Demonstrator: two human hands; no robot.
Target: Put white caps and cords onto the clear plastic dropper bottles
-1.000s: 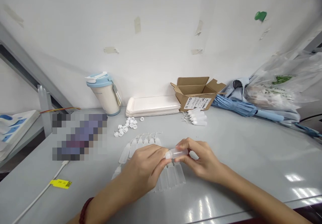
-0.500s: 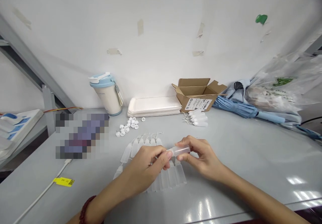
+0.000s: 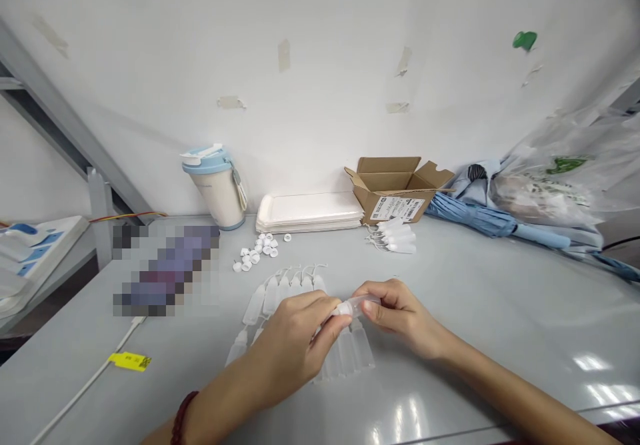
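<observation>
Both hands meet over the middle of the table around a small translucent plastic squeeze bottle [image 3: 356, 305]. Fingers of my left hand [image 3: 303, 335] are closed at its neck end, where a white part shows. My right hand [image 3: 407, 318] pinches the bottle's body between thumb and fingers. Beneath the hands lie two rows of similar bottles: a back row [image 3: 271, 295] with thin white strips at the tops, and a front row [image 3: 361, 350] partly hidden by my left hand. Loose white caps [image 3: 256, 253] are heaped behind them, to the left.
Several bottles [image 3: 399, 238] lie before an open cardboard box [image 3: 390, 198]. A stack of white trays [image 3: 310, 213] and a tumbler [image 3: 215, 188] stand along the wall. Left is a blurred-out object [image 3: 173, 268] with a white cable [image 3: 90, 388]; right, a blue umbrella [image 3: 473, 215].
My left hand's grip at the bottle's neck has turned, and white now shows there. The fingers of my right hand have closed further over the bottle's body. The view has shifted slightly.
</observation>
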